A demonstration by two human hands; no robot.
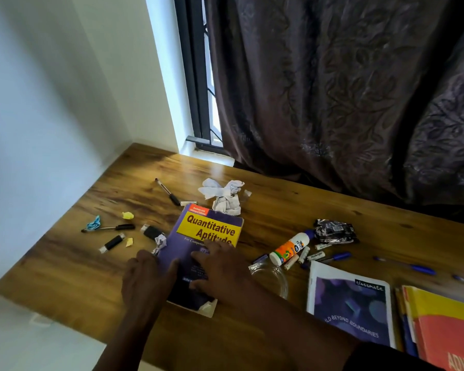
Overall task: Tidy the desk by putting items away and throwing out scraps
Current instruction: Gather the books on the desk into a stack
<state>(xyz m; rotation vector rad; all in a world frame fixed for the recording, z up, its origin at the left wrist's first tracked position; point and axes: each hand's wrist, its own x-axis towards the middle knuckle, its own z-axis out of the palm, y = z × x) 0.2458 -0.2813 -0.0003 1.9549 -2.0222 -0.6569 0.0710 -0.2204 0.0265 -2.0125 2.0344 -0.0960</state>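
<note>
both hands on the quantitative aptitude book

the purple "quantitative aptitude" book (198,253) lies flat on the wooden desk (65,266). the left hand (145,277) clasps its left edge, fingers curled over the side and thumb on the cover. the right hand (223,269) rests on the cover with fingers spread and fairly straight, pressing down, not wrapped around anything.

just beyond the left hand's fingertips sits a small crumpled paper ball (160,243) touching the book's edge, with a black usb stick (152,232) beside it. further left of that grip lie another usb stick (113,242), a black pen (109,227), a yellow scrap (127,215) and a blue wrapper (94,223). beyond the book's far end sits crumpled white paper (224,195). just right of the right hand is a clear glass bowl (272,279), then a glue bottle (289,249), batteries (315,256) and a classmate notebook (351,303).
</note>
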